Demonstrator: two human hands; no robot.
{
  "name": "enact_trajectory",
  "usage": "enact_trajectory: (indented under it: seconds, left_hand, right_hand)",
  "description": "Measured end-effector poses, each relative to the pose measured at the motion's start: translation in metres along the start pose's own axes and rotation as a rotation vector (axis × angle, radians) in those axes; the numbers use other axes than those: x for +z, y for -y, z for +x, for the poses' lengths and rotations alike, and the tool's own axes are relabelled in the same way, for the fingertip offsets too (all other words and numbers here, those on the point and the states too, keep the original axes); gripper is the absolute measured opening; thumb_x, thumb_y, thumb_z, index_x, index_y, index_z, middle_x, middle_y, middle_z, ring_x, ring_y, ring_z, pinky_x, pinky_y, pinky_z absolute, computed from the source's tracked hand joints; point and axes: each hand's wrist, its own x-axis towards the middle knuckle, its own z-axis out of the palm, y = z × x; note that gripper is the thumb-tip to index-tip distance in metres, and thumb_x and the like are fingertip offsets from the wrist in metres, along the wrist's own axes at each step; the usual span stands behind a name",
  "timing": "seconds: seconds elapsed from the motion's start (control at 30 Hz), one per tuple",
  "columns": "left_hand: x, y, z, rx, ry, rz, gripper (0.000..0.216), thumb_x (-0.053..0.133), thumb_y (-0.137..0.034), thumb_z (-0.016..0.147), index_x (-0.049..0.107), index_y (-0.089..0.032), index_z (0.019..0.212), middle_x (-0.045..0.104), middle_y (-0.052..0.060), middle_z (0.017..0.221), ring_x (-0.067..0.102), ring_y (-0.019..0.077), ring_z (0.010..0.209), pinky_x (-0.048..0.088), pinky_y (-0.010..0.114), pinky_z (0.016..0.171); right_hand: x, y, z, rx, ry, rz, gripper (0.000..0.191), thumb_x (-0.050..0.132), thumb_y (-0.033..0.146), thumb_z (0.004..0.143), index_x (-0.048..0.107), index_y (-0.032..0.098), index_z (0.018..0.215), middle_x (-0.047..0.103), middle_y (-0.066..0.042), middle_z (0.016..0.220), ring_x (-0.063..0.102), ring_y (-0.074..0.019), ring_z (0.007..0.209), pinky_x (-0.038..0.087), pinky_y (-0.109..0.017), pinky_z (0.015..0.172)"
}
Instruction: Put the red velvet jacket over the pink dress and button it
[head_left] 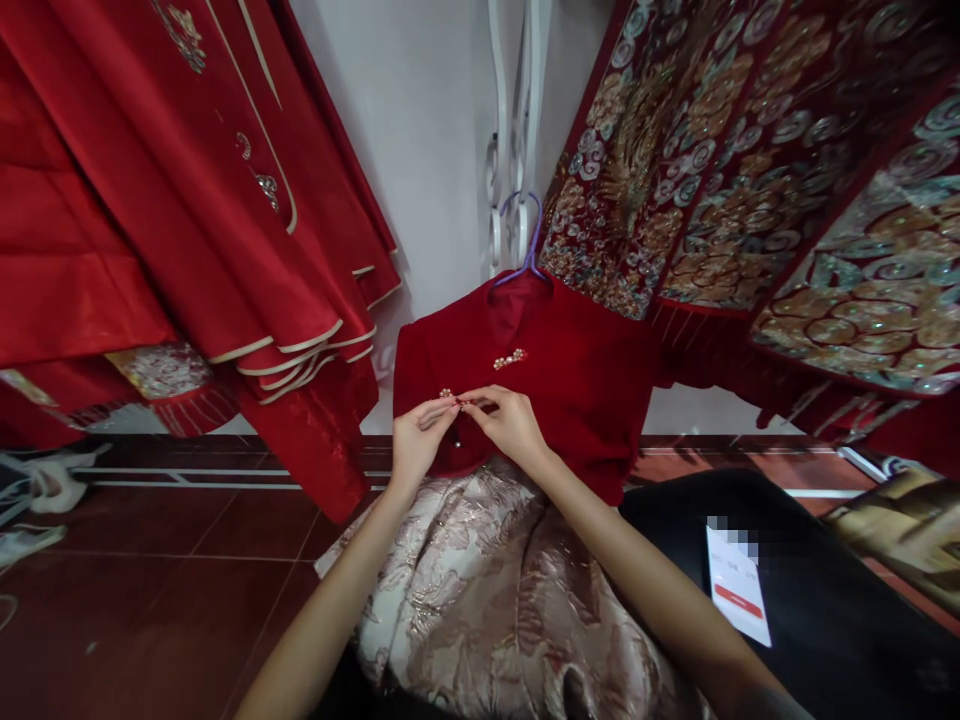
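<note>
A red jacket (592, 380) with a stand-up neckline hangs on a purple hanger (534, 240) in front of me. My left hand (418, 435) and my right hand (511, 420) meet at its front, fingertips pinched together on the jacket's front edge. The small part between the fingertips is mostly hidden. Just above the left fingers sits a pearl-like ornament (446, 393). Higher on the chest is a gold and pearl floral clasp (510, 359). A shiny bead (458, 443) shows below the fingertips. Beneath the jacket spreads a pale brocade skirt (480, 600) with a floral pattern.
Red garments with cream piping (247, 230) hang at left. Heavily embroidered red garments (720, 190) hang at right. A phone (739, 590) with a lit screen lies on a black seat (675, 510). White shoes (56, 490) are at far left beside a metal rail (225, 480).
</note>
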Motion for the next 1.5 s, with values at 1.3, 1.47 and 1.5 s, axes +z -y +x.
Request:
enact_trajectory:
  seconds: [1.3, 1.47, 1.5]
  left_hand:
    - [-0.023, -0.020, -0.007, 0.254, 0.591, 0.934, 0.009, 0.060, -0.021, 0.077, 0.063, -0.022, 0.085, 0.069, 0.002, 0.081, 0.065, 0.0193, 0.075, 0.045, 0.028, 0.068]
    - [0.006, -0.016, -0.022, 0.288, 0.337, 0.829, 0.011, 0.057, -0.018, 0.078, 0.061, -0.022, 0.088, 0.070, 0.002, 0.086, 0.066, 0.0188, 0.082, 0.048, 0.029, 0.075]
    - [0.011, -0.013, -0.025, 0.304, 0.285, 0.837, 0.011, 0.057, -0.018, 0.079, 0.060, -0.022, 0.089, 0.069, 0.002, 0.087, 0.065, 0.0183, 0.082, 0.048, 0.028, 0.076]
  right_hand:
    - [-0.040, -0.031, -0.053, 0.326, 0.378, 0.057, 0.020, 0.070, 0.018, 0.072, 0.058, 0.016, 0.088, 0.063, -0.001, 0.074, 0.061, -0.0118, 0.067, 0.050, -0.024, 0.063]
    - [-0.043, -0.032, -0.052, 0.395, 0.353, -0.024, 0.012, 0.071, 0.016, 0.070, 0.064, 0.016, 0.080, 0.067, -0.002, 0.069, 0.063, -0.0123, 0.065, 0.050, -0.023, 0.061]
    - [-0.045, -0.033, -0.051, 0.412, 0.344, -0.026, 0.011, 0.071, 0.014, 0.069, 0.065, 0.016, 0.078, 0.068, -0.002, 0.069, 0.063, -0.0122, 0.065, 0.050, -0.023, 0.060]
